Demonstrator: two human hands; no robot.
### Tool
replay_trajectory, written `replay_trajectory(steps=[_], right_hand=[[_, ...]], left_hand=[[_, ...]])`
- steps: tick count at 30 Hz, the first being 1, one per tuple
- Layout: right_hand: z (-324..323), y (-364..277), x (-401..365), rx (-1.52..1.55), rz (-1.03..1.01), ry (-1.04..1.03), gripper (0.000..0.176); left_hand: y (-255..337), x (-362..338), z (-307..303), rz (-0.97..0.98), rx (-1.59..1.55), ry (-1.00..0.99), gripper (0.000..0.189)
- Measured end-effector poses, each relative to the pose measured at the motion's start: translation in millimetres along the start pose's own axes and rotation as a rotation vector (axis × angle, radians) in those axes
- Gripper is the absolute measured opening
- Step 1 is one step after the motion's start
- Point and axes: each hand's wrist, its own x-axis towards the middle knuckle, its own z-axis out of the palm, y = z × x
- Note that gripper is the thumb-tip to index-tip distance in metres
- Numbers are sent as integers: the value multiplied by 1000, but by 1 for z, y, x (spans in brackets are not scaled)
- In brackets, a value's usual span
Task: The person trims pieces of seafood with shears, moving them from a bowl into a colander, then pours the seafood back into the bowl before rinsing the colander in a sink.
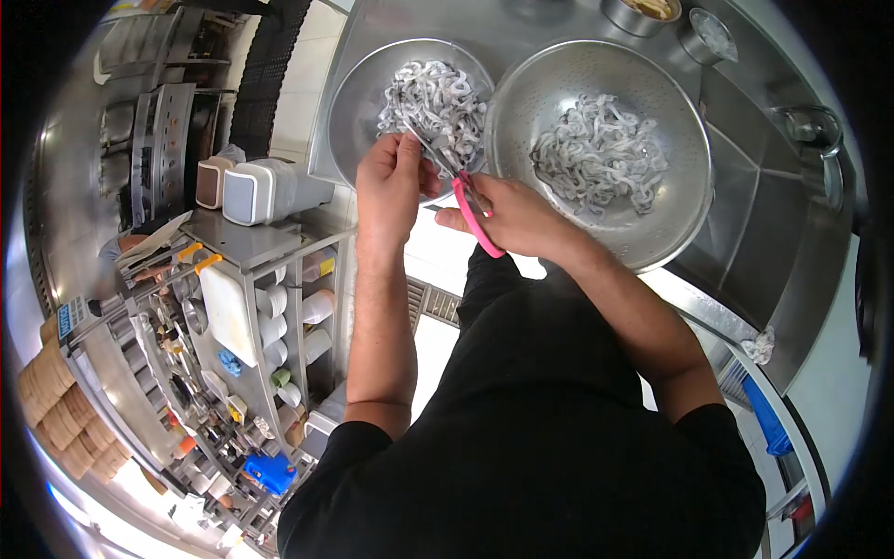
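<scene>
My right hand is wrapped around the pink-handled scissors, whose metal blades point up and left over the near rim of the left bowl. Close to the blade tips, my left hand has its thumb and fingers pinched together; what is between them is too small to make out. The steel bowl on the left holds a heap of grey-white raw seafood pieces, curled and shrimp-like. Beside it, a larger perforated colander contains another pile of similar grey-white pieces.
A steel sink with a tap lies to the right. Small metal containers stand at the back of the counter. Leftward is a steel shelf unit with a white cutting board and stacked bowls. A crumpled white cloth sits on the sink edge.
</scene>
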Motion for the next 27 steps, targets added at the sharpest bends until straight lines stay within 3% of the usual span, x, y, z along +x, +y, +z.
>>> replay_trajectory(steps=[9, 13, 19, 25, 27], right_hand=[[-6, -6, 5, -29, 35, 23, 69], [-3, -3, 5, 5, -28, 65, 70], [-2, 0, 7, -216, -49, 82, 80], [-6, -5, 8, -129, -20, 106, 71], [-6, -5, 11, -132, 6, 90, 77]], left_hand=[[1, 3, -11, -80, -53, -197, 15], [0, 5, -10, -60, -63, -185, 18], [2, 9, -9, -81, -86, -140, 20], [4, 13, -11, -94, -64, -176, 20], [2, 15, -14, -99, -68, -181, 20]])
